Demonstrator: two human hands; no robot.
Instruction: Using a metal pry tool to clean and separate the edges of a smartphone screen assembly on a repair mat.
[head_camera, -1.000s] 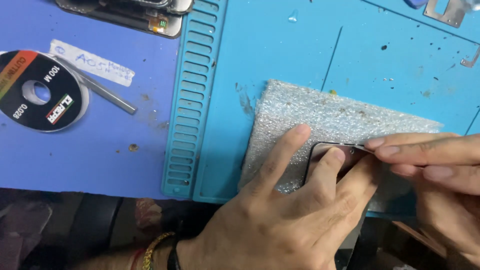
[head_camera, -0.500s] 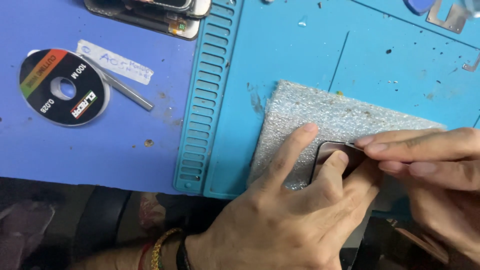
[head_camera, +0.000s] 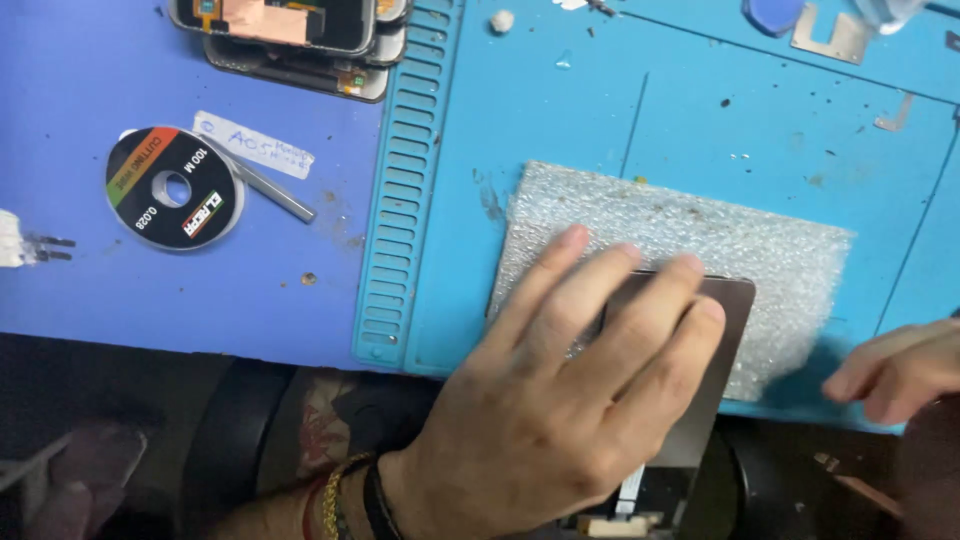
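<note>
Bare mat (head_camera: 700, 120) beyond foam sheet (head_camera: 790, 260)

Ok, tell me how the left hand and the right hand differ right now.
The left hand lies flat, fingers spread, pressing a dark panel onto the foam sheet; the right hand sits curled at the mat's edge, touching neither. The left wrist wears bands; the right wrist is out of view. Both are bare.

dark panel (head_camera: 715, 345): mostly hidden under left hand (head_camera: 560, 420) | right hand (head_camera: 895, 372): cut by edge

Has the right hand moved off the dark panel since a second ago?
Yes. The right hand has pulled away rightward, off the dark panel and past the foam sheet's edge; the left hand presses alone.
</note>
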